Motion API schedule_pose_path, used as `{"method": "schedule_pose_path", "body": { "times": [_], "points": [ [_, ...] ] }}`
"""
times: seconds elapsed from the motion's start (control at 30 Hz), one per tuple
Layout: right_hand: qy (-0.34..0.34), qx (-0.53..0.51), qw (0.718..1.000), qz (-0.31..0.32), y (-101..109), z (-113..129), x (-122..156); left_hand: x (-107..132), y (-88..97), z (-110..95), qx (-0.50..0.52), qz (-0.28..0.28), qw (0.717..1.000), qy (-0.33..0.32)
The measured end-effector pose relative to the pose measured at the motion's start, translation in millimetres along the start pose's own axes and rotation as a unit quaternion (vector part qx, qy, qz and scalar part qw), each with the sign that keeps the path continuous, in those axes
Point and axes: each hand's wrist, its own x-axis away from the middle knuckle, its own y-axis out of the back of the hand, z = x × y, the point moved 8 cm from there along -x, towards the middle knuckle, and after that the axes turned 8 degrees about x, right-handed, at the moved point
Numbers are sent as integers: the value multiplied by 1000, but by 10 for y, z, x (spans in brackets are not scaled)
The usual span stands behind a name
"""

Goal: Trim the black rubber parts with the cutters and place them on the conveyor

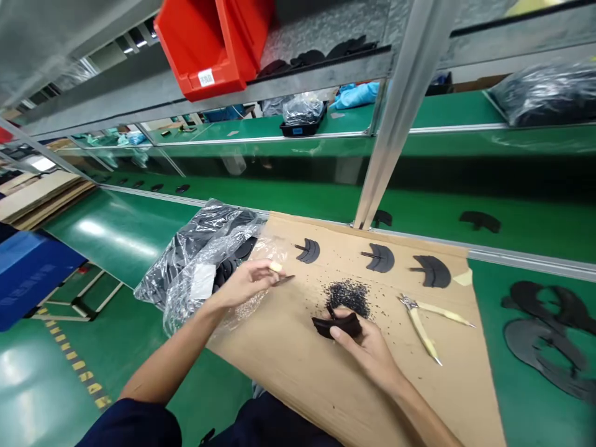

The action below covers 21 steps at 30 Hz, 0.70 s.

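Can't tell what that dark pile of bits (347,297) is, way too small. Left hand (246,284) hides most of the yellow-handled tool (276,267), right hand (363,351) covers part of the black curved piece (336,326).

Black arc-shaped rubber pieces (382,257) stand out on a tan cardboard sheet (279,366) speckled with black crumbs (347,297), against a glossy green conveyor belt (526,397); the pliers (421,329) and small knife (277,270) have pale yellow handles, the plastic bin (200,43) is bright red, the sleeves (130,425) navy
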Motion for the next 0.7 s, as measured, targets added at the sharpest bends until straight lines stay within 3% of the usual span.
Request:
{"method": "schedule_pose_path", "body": {
  "times": [0.17, 0.27, 0.37, 0.5, 0.57, 0.7],
  "points": [
    [-45, -72, 996, -13, 110, -1, -64, -342, -1015, -38, 239, 85, 967, 4],
    [-70, -82, 993, -41, 218, -40, -58, -436, -1337, -3, 304, 92, 948, 0],
    [-86, -82, 992, -36, 217, -91, -38, -476, -1343, 221, 332, 42, 941, 48],
    [-114, -91, 988, -52, 215, -196, -5, -477, -1036, 432, 354, -64, 930, 73],
    [-128, -84, 986, -63, 232, -238, 7, -455, -983, 398, 333, -58, 940, 51],
    [-135, -62, 988, -31, 183, -243, 4, -357, -1132, 227, 203, 1, 979, -17]
  ]
}}
